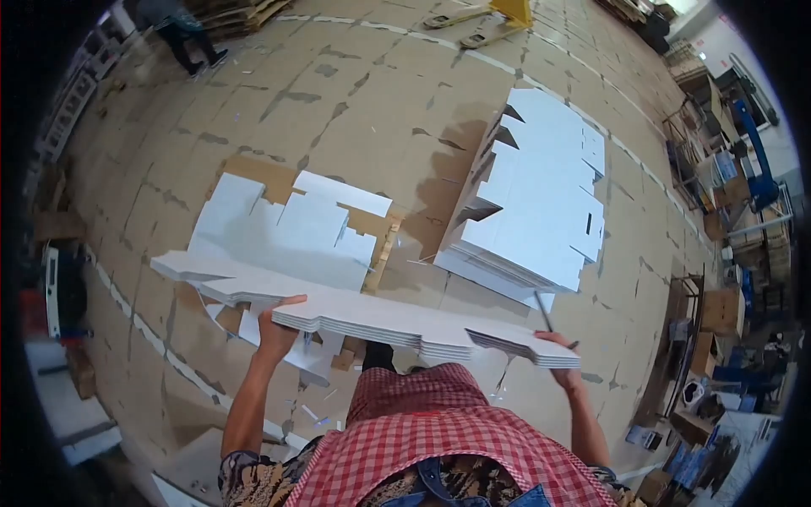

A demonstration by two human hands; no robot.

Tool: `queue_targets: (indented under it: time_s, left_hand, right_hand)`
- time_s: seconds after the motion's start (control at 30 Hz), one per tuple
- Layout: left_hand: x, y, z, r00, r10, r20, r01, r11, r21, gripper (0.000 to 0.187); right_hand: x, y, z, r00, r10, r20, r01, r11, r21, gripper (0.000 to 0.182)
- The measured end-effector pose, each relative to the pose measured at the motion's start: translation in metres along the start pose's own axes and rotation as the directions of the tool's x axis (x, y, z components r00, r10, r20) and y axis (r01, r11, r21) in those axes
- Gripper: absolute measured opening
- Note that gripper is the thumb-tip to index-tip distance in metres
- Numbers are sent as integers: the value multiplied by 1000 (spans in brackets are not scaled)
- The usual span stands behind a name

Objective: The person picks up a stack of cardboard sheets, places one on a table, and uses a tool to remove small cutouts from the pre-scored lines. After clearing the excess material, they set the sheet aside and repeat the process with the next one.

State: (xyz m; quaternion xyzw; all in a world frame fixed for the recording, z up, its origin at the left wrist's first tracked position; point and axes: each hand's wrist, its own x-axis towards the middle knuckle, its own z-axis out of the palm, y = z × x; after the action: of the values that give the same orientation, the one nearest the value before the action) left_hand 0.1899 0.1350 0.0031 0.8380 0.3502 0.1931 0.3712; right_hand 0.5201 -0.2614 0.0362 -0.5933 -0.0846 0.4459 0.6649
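Note:
A stack of white die-cut cardboard sheets (380,319) spans the space before my waist, its layered edges facing me. My left hand (280,331) is closed around its near edge, left of the middle, thumb on top. At the right end my right hand (559,359) grips the same stack, its fingers partly hidden. A thin dark stick-like tool (544,311) sticks up beside the right hand; its exact kind cannot be made out. Beyond the left part of the stack, more white cardboard sheets (262,224) lie on a low brown base (262,173).
A taller pile of white cut cardboard (532,186) stands ahead on the right. A yellow pallet jack (511,13) is at the far end. Another person (179,34) stands at the far left. Shelves with cardboard boxes (722,313) line the right side. Scraps lie near my feet.

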Motion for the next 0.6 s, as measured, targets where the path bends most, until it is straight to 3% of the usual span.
queue_targets:
  time_s: [0.03, 0.07, 0.1, 0.13, 0.2, 0.27, 0.33, 0.4, 0.47, 0.5, 0.6]
  left_hand:
    - [-19, 18, 6, 998, -1, -68, -5, 996, -85, 28]
    - [-38, 41, 12, 996, -13, -86, 6, 997, -80, 28]
    - [-59, 67, 17, 990, -26, -138, 10, 994, -112, 27]
    - [-83, 93, 21, 981, -48, -189, 21, 990, -142, 26]
    - [-137, 132, 34, 954, -122, -275, 79, 984, -162, 25]
    - [-184, 157, 43, 938, -112, -329, 96, 993, -66, 22]
    - [-231, 178, 50, 906, -177, -385, 195, 981, 9, 19]
    - [-277, 192, 63, 813, -290, -505, 347, 938, 20, 18]
    - [-322, 204, 75, 757, -395, -521, 312, 919, -243, 17]
    - [-339, 215, 74, 664, -443, -602, 363, 895, -258, 17]
    - [-404, 244, 69, 564, -552, -614, 587, 791, -171, 15]
  right_hand:
    - [-13, -28, 2, 996, -84, -2, 79, 946, -313, 28]
    - [-21, -49, -5, 988, -154, 18, 144, 864, -483, 29]
    - [-30, -70, -13, 974, -223, 39, 196, 746, -636, 30]
    - [-36, -85, -27, 962, -267, 59, 236, 699, -675, 31]
    - [-49, -125, -34, 857, -393, 334, 514, 604, -610, 34]
    - [-58, -151, -28, 783, -469, 409, 607, 430, -669, 42]
    - [-49, -160, -40, 883, -381, 275, 469, 723, -507, 44]
    - [-36, -170, -41, 808, -422, 411, 589, 582, -560, 45]
    - [-22, -173, -15, 810, -356, 466, 584, 558, -589, 46]
    - [-12, -172, 1, 774, -336, 536, 628, 514, -584, 47]
    - [-6, -152, 76, 625, -190, 757, 740, 452, -498, 47]
